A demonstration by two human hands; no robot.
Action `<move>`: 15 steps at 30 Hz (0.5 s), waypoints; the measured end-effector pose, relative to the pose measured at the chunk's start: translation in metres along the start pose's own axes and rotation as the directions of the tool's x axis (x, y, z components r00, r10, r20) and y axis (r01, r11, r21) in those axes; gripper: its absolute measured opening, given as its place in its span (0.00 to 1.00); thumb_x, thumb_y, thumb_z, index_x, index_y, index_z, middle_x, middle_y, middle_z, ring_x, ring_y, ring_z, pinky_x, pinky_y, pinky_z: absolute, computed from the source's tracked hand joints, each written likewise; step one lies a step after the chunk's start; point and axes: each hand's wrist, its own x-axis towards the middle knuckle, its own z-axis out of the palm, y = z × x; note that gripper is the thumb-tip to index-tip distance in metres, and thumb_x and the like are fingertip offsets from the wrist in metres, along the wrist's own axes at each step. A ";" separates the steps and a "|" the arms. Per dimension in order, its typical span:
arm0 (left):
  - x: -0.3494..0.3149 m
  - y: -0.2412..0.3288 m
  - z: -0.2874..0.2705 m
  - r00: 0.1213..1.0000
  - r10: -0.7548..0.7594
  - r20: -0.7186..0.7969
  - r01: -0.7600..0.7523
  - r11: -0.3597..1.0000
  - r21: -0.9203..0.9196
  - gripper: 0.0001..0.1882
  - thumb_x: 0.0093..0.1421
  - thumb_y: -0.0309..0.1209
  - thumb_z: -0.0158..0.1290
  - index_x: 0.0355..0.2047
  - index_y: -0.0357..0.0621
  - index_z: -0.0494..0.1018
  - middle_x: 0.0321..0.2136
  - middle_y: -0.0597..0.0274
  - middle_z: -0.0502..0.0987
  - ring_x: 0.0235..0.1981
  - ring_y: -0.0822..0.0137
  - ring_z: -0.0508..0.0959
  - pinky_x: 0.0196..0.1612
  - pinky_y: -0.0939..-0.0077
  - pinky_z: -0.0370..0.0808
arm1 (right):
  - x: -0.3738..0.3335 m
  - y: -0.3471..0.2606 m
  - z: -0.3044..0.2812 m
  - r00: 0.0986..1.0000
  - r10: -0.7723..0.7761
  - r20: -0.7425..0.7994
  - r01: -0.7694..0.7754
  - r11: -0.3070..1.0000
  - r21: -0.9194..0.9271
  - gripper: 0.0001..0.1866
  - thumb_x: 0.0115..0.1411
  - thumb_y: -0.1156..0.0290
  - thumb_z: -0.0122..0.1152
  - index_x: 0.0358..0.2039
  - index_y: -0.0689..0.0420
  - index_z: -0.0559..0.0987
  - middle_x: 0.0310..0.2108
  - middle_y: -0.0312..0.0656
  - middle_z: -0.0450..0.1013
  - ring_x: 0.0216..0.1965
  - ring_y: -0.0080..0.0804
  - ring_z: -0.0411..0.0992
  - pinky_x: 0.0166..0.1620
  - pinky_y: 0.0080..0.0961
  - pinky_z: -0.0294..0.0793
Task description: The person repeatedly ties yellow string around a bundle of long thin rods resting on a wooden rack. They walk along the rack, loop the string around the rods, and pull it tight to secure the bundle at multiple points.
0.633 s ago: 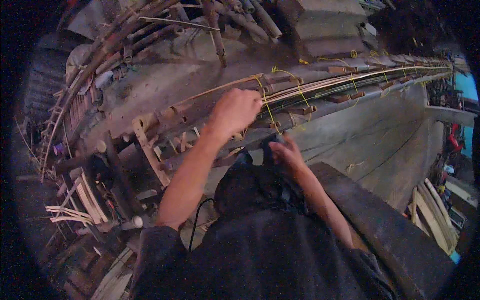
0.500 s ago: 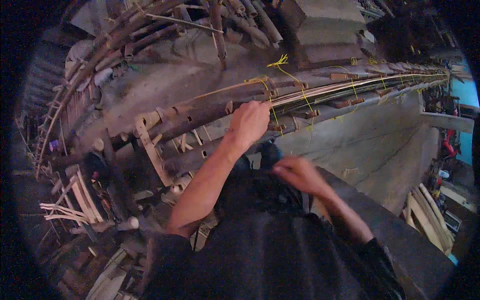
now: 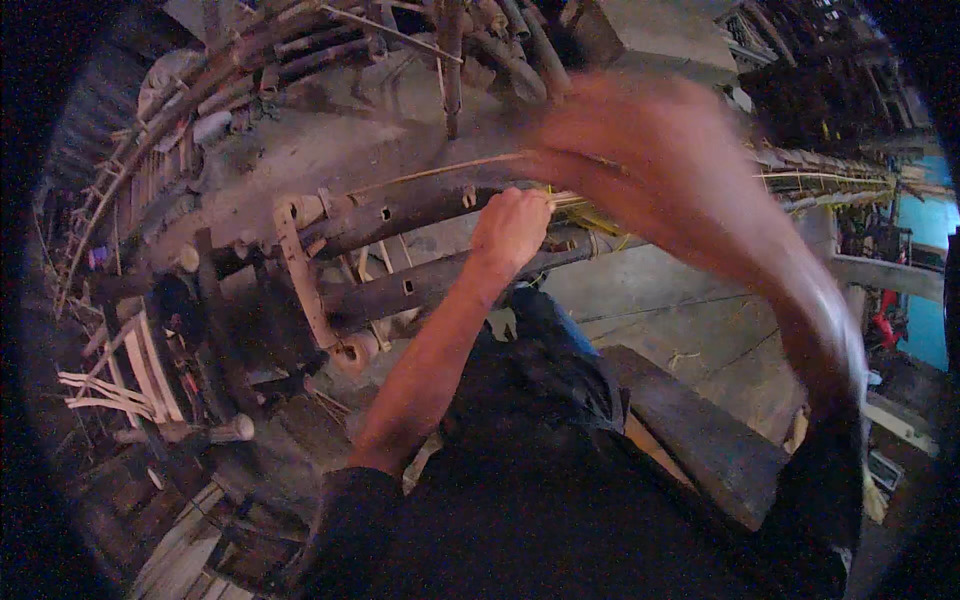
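Note:
My left hand point(image 3: 512, 228) is closed around the near end of a bundle of thin pale strips point(image 3: 568, 199). The bundle runs off to the right between two long dark poles point(image 3: 430, 212) of a ladder-like frame. Raised over the frame, close to the camera, my right hand point(image 3: 650, 140) is smeared by motion. Its fingers do not show clearly, and it hides much of the bundle and the yellow cords point(image 3: 610, 232) looped about it. A single thin strip point(image 3: 440, 172) slants along the far pole toward the right hand; whether the hand touches it I cannot tell.
A wooden crosspiece point(image 3: 305, 270) joins the poles at their left end. Pale strips point(image 3: 115, 395) stick out at the lower left. A dark bench or plank point(image 3: 690, 420) lies at my right. Several poles point(image 3: 515, 50) lean at the back, and a curved rack point(image 3: 160, 140) stands far left.
My right hand has swung from near my waist up and across the frame, now covering the bundle. The left hand keeps its hold on the bundle's end, nearly in place.

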 end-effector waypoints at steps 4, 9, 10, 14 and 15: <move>-0.001 0.002 -0.001 0.994 -0.013 -0.107 0.002 0.994 -0.105 0.12 0.56 0.34 0.46 0.24 0.38 0.74 0.25 0.43 0.76 0.29 0.47 0.77 0.32 0.57 0.75 | 0.043 0.074 0.055 0.967 0.146 0.211 -0.164 0.984 0.070 0.16 0.56 0.61 0.56 0.40 0.58 0.74 0.26 0.44 0.72 0.30 0.44 0.72 0.36 0.36 0.72; 0.014 0.007 0.003 1.000 -0.013 0.023 0.014 0.999 -0.046 0.11 0.55 0.34 0.46 0.24 0.41 0.74 0.25 0.45 0.75 0.28 0.45 0.76 0.33 0.55 0.73 | -0.009 0.135 0.149 0.851 0.481 0.209 -0.505 0.644 0.575 0.23 0.60 0.56 0.48 0.50 0.59 0.67 0.30 0.42 0.73 0.33 0.34 0.73 0.38 0.31 0.73; 0.013 0.004 0.006 0.998 0.044 -0.035 -0.047 0.995 -0.085 0.12 0.56 0.35 0.46 0.25 0.41 0.74 0.25 0.46 0.75 0.28 0.45 0.76 0.33 0.55 0.73 | -0.015 0.131 0.154 0.796 0.601 0.073 -0.330 0.330 0.885 0.23 0.61 0.55 0.47 0.50 0.59 0.67 0.31 0.41 0.73 0.34 0.32 0.73 0.39 0.30 0.73; -0.003 0.008 -0.008 0.998 -0.060 0.036 0.065 0.983 -0.170 0.12 0.57 0.36 0.46 0.27 0.42 0.75 0.27 0.49 0.76 0.31 0.46 0.75 0.34 0.59 0.72 | -0.129 0.012 0.142 0.965 0.246 0.086 -0.178 0.380 0.908 0.07 0.59 0.74 0.48 0.37 0.58 0.70 0.36 0.43 0.71 0.37 0.31 0.72 0.39 0.29 0.71; 0.001 0.014 -0.013 0.990 -0.103 0.095 0.119 0.976 -0.184 0.13 0.57 0.37 0.46 0.28 0.43 0.76 0.27 0.50 0.76 0.31 0.48 0.75 0.34 0.60 0.72 | -0.155 0.006 0.172 0.942 0.182 0.280 -0.334 0.563 0.756 0.08 0.54 0.75 0.52 0.37 0.57 0.70 0.29 0.47 0.72 0.33 0.41 0.74 0.36 0.34 0.72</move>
